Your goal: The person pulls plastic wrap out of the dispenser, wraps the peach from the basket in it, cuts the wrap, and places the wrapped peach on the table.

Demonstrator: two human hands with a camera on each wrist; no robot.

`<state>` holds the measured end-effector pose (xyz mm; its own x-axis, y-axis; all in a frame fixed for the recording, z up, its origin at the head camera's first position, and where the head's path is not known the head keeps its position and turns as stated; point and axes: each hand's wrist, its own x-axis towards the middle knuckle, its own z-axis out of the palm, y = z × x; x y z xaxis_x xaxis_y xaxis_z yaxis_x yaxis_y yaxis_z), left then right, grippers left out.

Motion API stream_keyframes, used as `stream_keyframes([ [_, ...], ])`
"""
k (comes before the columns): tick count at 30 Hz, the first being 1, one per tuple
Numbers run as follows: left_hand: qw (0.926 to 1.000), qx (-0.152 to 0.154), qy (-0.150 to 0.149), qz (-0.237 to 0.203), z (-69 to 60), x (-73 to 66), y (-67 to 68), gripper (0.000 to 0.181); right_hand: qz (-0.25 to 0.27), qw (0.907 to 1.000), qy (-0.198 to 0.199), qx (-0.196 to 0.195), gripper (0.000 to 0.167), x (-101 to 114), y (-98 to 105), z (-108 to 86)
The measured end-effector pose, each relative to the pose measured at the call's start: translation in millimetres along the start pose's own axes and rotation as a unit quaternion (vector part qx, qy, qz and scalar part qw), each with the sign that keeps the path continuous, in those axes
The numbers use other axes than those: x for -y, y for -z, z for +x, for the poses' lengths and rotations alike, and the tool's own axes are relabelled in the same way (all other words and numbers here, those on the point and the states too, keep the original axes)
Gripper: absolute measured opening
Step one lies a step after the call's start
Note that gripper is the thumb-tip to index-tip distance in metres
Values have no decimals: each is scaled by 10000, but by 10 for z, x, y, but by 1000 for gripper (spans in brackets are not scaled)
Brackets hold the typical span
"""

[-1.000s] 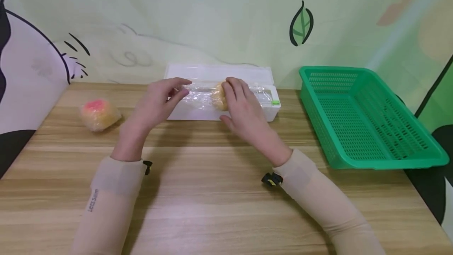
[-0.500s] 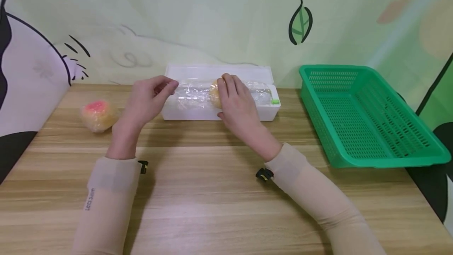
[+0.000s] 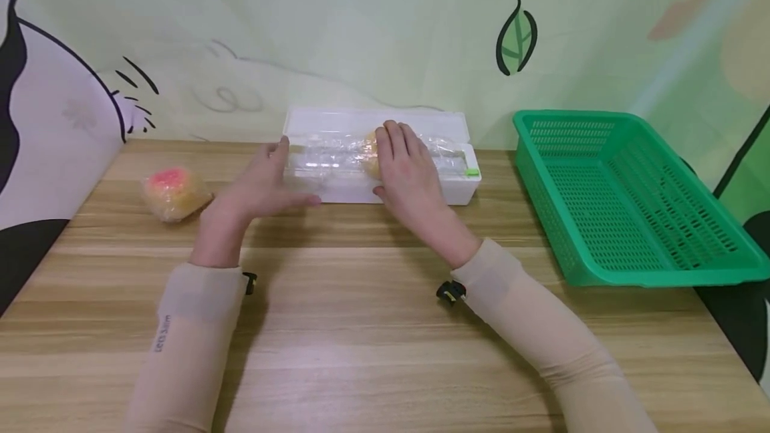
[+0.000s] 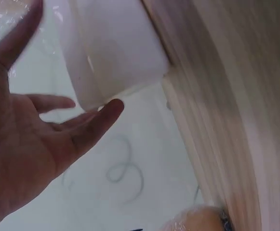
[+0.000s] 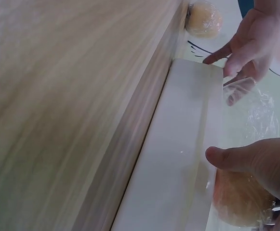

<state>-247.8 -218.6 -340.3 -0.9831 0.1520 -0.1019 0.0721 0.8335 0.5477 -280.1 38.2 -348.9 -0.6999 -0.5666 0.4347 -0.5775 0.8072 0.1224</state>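
Observation:
A white cling film dispenser box (image 3: 349, 194) stands at the back of the table with its lid raised. Clear film (image 3: 325, 156) lies across its top. On the film sits a yellowish round bun (image 3: 369, 156), partly covered by film. My right hand (image 3: 415, 176) holds this bun from the right, its fingers over the top; in the right wrist view the thumb is near the bun (image 5: 238, 197) by the box edge. My left hand (image 3: 255, 182) is at the box's left end, thumb and fingers spread apart. In the left wrist view its fingertips are beside the box corner (image 4: 115, 53).
A film-wrapped bun with a pink top (image 3: 174, 196) rests on the table at the left. A green plastic basket (image 3: 544, 219) stands at the right. A green slider (image 3: 472, 172) is at the box's right end. Behind is a printed cloth backdrop (image 3: 361, 32).
My left hand has moved left from the film to the box's left end, and its fingers have spread from a pinch. The right hand has stayed on the bun, shifting slightly back.

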Motion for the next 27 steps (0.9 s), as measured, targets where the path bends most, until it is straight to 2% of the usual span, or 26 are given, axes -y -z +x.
stream_keyframes([
  [3,9996,-231,147,20,47,-24,-56,117,25,10000,-41,-28,96,-6,-19,13],
  [9,9974,-373,510,352,107,-48,-136,107,86,9997,-48,-217,88,-28,-51,33],
  [18,9935,-610,635,728,148,-124,-221,102,338,9976,101,-589,79,-106,-17,24],
  [22,9922,-773,666,714,150,-154,-236,101,499,9956,63,-791,76,-147,36,28],
  [27,9913,-921,732,590,151,-173,-241,99,592,9951,56,-792,76,-167,103,17],
])
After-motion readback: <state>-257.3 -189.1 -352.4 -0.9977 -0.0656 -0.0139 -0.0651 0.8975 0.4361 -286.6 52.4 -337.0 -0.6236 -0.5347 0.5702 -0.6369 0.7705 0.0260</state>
